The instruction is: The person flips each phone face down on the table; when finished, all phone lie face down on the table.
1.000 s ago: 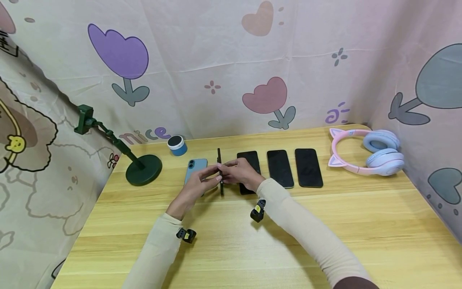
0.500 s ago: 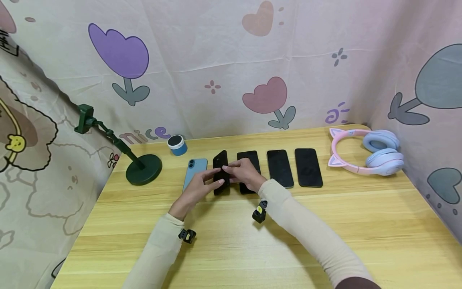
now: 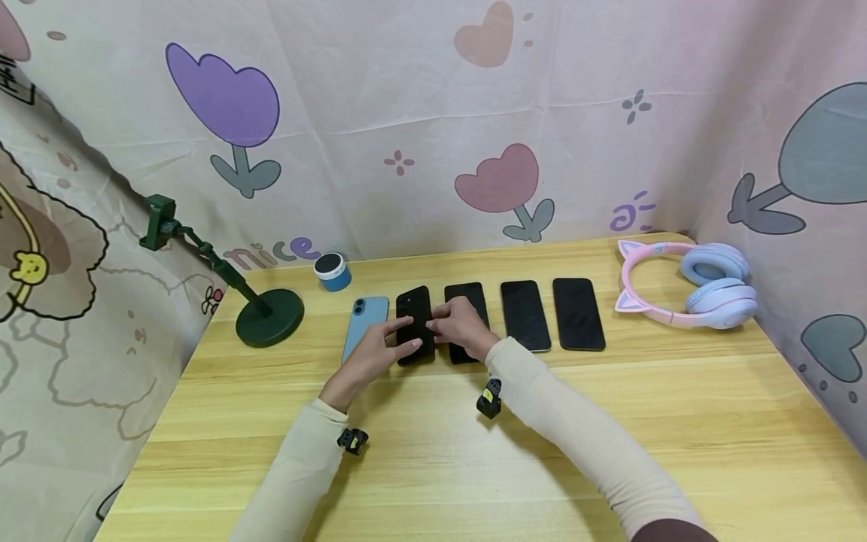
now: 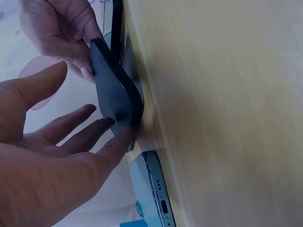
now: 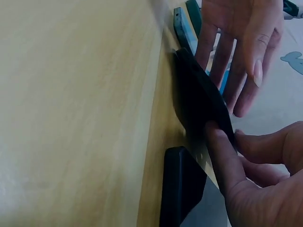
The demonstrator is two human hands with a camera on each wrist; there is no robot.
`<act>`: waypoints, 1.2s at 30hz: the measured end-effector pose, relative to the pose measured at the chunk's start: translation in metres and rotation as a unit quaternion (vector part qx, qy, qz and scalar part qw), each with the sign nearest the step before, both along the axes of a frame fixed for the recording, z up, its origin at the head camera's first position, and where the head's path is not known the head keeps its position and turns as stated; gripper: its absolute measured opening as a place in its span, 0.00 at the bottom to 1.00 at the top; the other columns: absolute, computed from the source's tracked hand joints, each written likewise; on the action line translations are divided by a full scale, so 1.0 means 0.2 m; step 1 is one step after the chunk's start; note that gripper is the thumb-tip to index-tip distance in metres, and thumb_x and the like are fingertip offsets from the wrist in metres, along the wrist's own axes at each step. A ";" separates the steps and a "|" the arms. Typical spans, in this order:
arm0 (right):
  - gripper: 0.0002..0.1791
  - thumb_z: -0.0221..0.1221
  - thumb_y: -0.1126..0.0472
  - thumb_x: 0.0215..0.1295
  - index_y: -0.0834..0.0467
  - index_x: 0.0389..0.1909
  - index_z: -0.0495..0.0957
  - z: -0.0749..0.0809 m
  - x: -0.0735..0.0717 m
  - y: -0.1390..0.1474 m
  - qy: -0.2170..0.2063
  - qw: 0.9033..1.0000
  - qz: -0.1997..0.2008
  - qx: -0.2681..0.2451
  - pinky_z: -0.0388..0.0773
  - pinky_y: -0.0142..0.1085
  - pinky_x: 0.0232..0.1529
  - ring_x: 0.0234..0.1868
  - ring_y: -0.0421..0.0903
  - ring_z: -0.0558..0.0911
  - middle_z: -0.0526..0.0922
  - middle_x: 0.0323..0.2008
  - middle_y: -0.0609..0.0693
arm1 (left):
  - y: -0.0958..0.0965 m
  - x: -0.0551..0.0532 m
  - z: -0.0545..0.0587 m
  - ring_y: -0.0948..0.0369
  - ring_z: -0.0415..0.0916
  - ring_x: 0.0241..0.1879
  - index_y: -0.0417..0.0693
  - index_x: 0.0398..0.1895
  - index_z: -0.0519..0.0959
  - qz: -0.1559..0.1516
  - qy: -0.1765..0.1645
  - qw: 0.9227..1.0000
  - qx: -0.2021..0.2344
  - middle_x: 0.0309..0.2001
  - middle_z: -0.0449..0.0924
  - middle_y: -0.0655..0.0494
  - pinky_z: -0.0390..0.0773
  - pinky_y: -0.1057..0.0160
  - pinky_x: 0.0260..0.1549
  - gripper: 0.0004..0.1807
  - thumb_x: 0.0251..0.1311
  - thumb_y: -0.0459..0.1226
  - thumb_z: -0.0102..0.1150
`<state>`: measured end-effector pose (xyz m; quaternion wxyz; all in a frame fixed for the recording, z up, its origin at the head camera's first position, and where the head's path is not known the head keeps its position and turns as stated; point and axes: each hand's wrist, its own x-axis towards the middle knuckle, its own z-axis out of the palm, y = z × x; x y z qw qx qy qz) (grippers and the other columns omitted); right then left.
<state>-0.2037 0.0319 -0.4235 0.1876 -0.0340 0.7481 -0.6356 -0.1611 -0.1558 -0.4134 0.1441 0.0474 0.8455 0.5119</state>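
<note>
Right hand (image 3: 460,325): we are seeing it pinching the right edge of a black phone (image 3: 417,305).
Left hand (image 3: 369,354): it is spreading loose fingers over the back; contact we are not judging surely.
Black phone: it is tilting, right edge raised, beside a blue phone (image 3: 366,315).
Row rightward: three dark phones (image 3: 526,316) are lying on the surface (image 3: 433,459).
Far right: cat-ear headphones (image 3: 723,302) are resting.
Left: a green stand (image 3: 271,320) is standing.
</note>
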 end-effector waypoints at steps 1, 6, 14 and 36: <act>0.20 0.59 0.73 0.70 0.73 0.61 0.76 0.00 0.00 0.00 0.004 1.000 0.001 0.005 0.85 0.39 0.44 0.49 0.55 0.85 0.77 0.59 0.69 | 0.00 0.00 0.00 0.44 0.56 0.74 0.40 0.73 0.67 0.001 0.000 1.000 -0.004 0.74 0.62 0.41 0.66 0.44 0.67 0.33 0.68 0.39 0.65; 0.17 0.61 0.73 0.68 0.73 0.57 0.79 0.00 0.01 -0.01 0.029 0.999 -0.001 0.037 0.85 0.39 0.43 0.46 0.54 0.87 0.82 0.54 0.67 | 0.00 0.00 0.00 0.45 0.51 0.76 0.39 0.73 0.67 0.003 0.000 1.000 -0.015 0.75 0.61 0.41 0.62 0.44 0.69 0.33 0.68 0.39 0.64; 0.10 0.65 0.72 0.63 0.69 0.45 0.87 0.00 0.01 0.01 0.078 0.990 0.017 0.114 0.85 0.39 0.41 0.37 0.48 0.88 0.87 0.45 0.60 | 0.00 0.00 0.00 0.45 0.53 0.76 0.37 0.74 0.66 -0.002 0.004 1.000 -0.026 0.74 0.61 0.40 0.63 0.44 0.69 0.33 0.70 0.38 0.62; 0.16 0.65 0.66 0.66 0.71 0.52 0.82 0.13 -0.01 0.17 0.125 0.973 0.066 0.181 0.85 0.37 0.38 0.34 0.51 0.88 0.86 0.45 0.59 | 0.04 -0.03 0.07 0.45 0.69 0.67 0.37 0.72 0.68 -0.004 0.039 0.998 -0.038 0.69 0.70 0.40 0.71 0.46 0.64 0.29 0.71 0.36 0.61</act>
